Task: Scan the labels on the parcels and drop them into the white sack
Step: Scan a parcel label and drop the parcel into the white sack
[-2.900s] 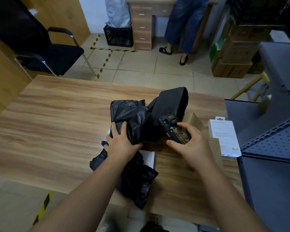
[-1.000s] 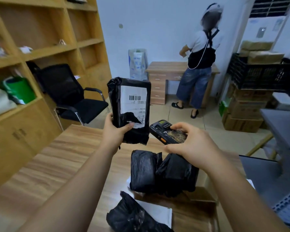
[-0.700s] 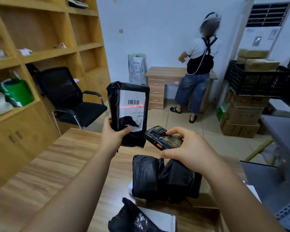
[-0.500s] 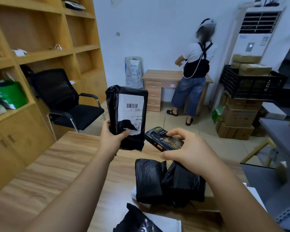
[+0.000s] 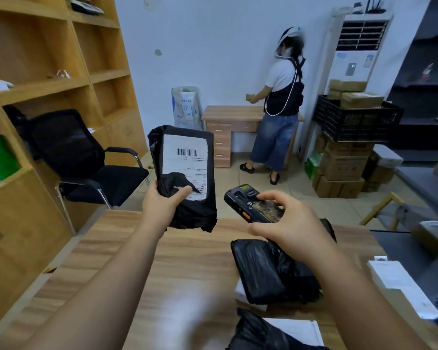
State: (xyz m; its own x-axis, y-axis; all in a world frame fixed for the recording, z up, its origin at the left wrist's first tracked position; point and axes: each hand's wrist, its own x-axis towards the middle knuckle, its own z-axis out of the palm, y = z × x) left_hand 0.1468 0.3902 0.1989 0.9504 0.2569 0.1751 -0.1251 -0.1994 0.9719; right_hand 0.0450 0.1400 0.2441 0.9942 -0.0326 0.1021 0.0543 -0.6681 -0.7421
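My left hand (image 5: 163, 204) grips the lower end of a black plastic parcel (image 5: 185, 178) and holds it upright above the table's far edge, its white barcode label (image 5: 185, 161) facing me. My right hand (image 5: 286, 223) holds a black handheld scanner (image 5: 253, 204) just right of the parcel, its head turned toward the label. More black parcels (image 5: 271, 271) lie on the wooden table (image 5: 177, 269) under my right forearm, and another black parcel (image 5: 261, 332) lies at the near edge. A white sack (image 5: 186, 107) stands by the far wall.
A black office chair (image 5: 86, 157) stands left of the table by wooden shelves (image 5: 51, 79). A person (image 5: 281, 109) stands at a small desk (image 5: 228, 127) by the wall. Stacked cartons (image 5: 341, 170) under a black crate (image 5: 357, 120) fill the right. A white box (image 5: 400, 286) lies at the table's right edge.
My left hand lifted the parcel from the table pile and held it upright. A red scan line crossed the label and is gone. The view has since swung left.
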